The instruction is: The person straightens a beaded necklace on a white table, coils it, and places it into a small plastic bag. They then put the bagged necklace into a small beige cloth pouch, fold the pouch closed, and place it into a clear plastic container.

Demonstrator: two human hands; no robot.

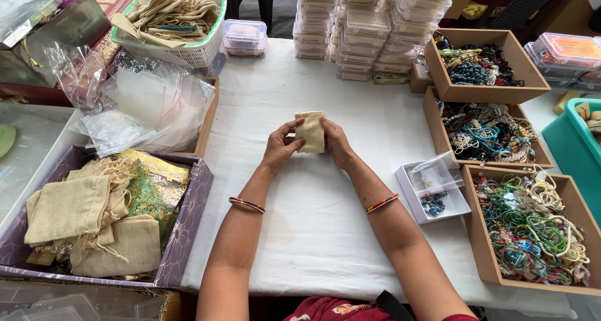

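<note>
both sets of fingers are pinched on a small beige cloth pouch (pixel 311 132), held upright just above the middle of the white-covered surface (pixel 313 233). the left hand (pixel 280 149) has its thumb across the pouch's lower left edge, the other fingers tucked behind where i cannot see them. the right hand (pixel 337 142) closes on the right edge, and most of its fingers are hidden behind the cloth too. whether the pouch is open or holds anything is impossible to tell from here.

each wrist wears a thin red and gold bangle (pixel 246 204). near the right forearm sits a small clear box (pixel 433 186) with its lid up; blue beads show inside, the rest is too small to make out. further right stand three wooden trays of tangled bead necklaces (pixel 532 230), the strands too jumbled to separate. to the left, a purple box (pixel 194 214) holds larger burlap pouches (pixel 69 208) and a green and gold cloth, partly buried. crumpled clear plastic bags (pixel 150 105) lie behind it. stacks of clear lidded containers (pixel 366 30) rise at the far edge, cut off at the top.
</note>
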